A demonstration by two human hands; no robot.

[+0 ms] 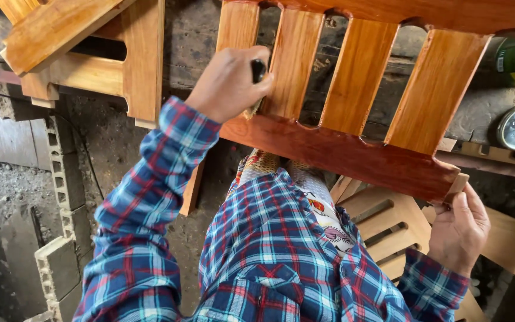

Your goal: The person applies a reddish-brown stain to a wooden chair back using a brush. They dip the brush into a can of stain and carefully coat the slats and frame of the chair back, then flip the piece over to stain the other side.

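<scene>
Here, the glossy reddish-brown slatted wooden panel [353, 152] is best steadied by the right hand [457, 229] at lower right, fingers wrapped round its corner, while a dark-handled brush [258, 71] is pinched tight in the left hand [229, 83].

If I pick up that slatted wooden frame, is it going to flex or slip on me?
The frame looks rigid: thick rails join four solid slats, so it should hardly flex. Its glossy, wet-looking surface could be slick or tacky. It is probably fairly heavy and awkward, since the right hand braces one corner while the left hand works a brush.
</scene>
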